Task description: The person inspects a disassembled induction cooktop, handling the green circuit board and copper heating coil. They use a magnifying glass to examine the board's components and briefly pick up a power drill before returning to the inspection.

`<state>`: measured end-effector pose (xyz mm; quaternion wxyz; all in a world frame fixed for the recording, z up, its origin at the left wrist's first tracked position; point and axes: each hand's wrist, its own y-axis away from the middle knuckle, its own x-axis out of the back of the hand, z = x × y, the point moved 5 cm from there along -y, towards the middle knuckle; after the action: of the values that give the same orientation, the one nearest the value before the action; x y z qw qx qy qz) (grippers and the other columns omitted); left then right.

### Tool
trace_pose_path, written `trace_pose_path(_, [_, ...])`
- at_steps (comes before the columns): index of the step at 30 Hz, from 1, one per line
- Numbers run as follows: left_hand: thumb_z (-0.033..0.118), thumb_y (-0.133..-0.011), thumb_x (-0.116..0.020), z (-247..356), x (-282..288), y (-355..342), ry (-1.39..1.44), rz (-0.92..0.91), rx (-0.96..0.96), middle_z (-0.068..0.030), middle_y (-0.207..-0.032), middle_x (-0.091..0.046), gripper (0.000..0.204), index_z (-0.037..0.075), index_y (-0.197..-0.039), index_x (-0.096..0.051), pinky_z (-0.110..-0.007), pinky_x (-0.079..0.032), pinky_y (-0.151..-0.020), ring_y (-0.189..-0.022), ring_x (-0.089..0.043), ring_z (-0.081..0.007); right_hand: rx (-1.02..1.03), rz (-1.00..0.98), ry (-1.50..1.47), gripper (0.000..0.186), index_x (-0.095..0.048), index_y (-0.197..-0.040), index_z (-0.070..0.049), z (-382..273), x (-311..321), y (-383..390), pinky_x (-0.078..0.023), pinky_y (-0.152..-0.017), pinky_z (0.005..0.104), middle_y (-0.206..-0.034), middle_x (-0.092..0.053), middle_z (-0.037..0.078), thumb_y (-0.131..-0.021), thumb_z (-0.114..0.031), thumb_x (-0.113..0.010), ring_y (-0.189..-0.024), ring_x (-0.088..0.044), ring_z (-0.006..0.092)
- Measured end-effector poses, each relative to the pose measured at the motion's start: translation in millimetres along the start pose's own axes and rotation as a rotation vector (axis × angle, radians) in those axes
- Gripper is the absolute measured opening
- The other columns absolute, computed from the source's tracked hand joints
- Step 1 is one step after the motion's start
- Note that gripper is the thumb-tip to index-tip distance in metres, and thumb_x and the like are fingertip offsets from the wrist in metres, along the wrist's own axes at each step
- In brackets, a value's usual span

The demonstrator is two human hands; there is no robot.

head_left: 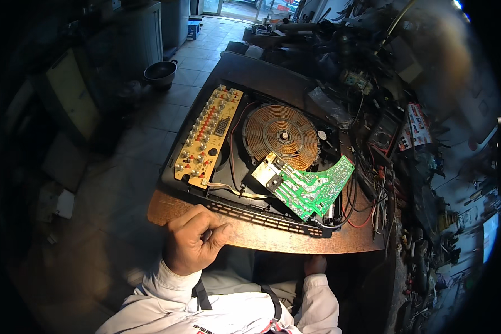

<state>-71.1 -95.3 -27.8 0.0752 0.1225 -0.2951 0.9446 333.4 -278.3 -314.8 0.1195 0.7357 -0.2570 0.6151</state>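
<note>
An opened induction cooker (245, 214) lies in its black base on the wooden table (312, 242). It holds a round copper coil (273, 125), a yellow button board (203, 146) on the left, and a green circuit board (317, 192). The green board sits tilted across the near right part, over the coil's near edge. My left hand (195, 239) is at the table's near edge, just in front of the vented side. Its fingers are curled into a loose fist, and nothing shows in it. Below the table edge is my right hand (315, 265), its fingers hidden.
Dark tools, cables and parts crowd the right side, among them a multimeter (383, 136). Red and black wires (367, 214) run along the table's right edge. A black pan (160, 73) stands left on the tiled floor (150, 125). A white box (64, 204) lies farther left.
</note>
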Motion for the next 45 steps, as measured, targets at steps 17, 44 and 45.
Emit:
trace_pose_path(17, [0.017, -0.083, -0.081, -6, 5, -4, -0.047, -0.045, -0.066, -0.0067, -0.068, -0.06, 0.027, 0.004, -0.072, -0.06, -0.031, -0.048, -0.047, -0.054, -0.064, -0.0203, 0.211, 0.06, 0.081, 0.046, -0.06, -0.131, -0.012, -65, -15, 24, -0.055, -0.083, 0.054, -0.125, -0.064, 0.019, -0.089, -0.029, -0.065, -0.107, -0.064, 0.0429])
trace_pose_path(44, [0.014, -0.084, -0.081, -4, 6, -5, -0.021, -0.038, -0.01, -0.008, -0.07, -0.061, 0.025, 0.003, -0.073, -0.061, -0.031, -0.049, -0.048, -0.054, -0.063, -0.0196, -0.052, 0.286, -0.626, 0.026, -0.067, -0.112, -0.008, -12, -39, 16, -0.055, -0.081, 0.0543, -0.108, -0.07, 0.024, -0.091, -0.023, -0.063, -0.096, -0.066, 0.0481])
trace_pose_path(45, [0.014, -0.084, -0.081, -5, 6, -4, -0.034, -0.033, -0.011, -0.0079, -0.07, -0.061, 0.025, 0.003, -0.073, -0.061, -0.031, -0.049, -0.049, -0.055, -0.063, -0.0197, 0.032, 0.34, -0.566, 0.025, -0.067, -0.11, -0.008, -23, -33, 11, -0.055, -0.08, 0.0546, -0.106, -0.07, 0.024, -0.091, -0.023, -0.062, -0.095, -0.066, 0.048])
